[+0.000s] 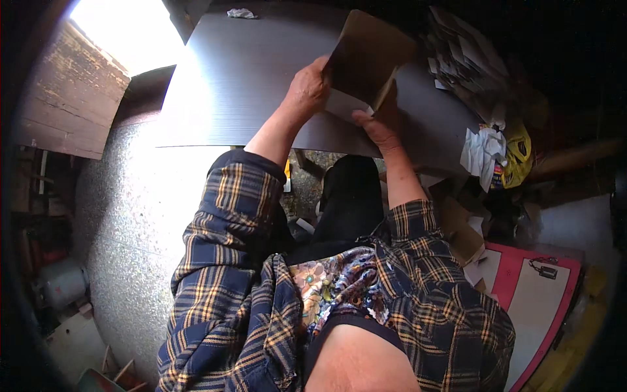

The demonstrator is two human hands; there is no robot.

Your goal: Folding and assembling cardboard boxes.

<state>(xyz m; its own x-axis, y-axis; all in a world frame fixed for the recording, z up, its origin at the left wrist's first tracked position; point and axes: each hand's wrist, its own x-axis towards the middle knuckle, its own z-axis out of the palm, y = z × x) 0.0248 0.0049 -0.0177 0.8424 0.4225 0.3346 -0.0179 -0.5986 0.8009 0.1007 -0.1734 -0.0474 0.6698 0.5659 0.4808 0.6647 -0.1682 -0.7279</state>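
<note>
Folded cardboard (371, 55), between left hand (310, 86) and right hand (380, 127), both partly curled, gripping its edges

Extends left forearm (273, 136) forward and slantwise to the right, bare below the elbow, with left hand (309, 86) gripping, back turned up, fingertips hidden. Angles bare right forearm (405, 179) forward and leftward, with right hand (381, 129) gripping slightly lower, thumb (362, 117) pointing left, fingers partly lost in shadow.
</note>
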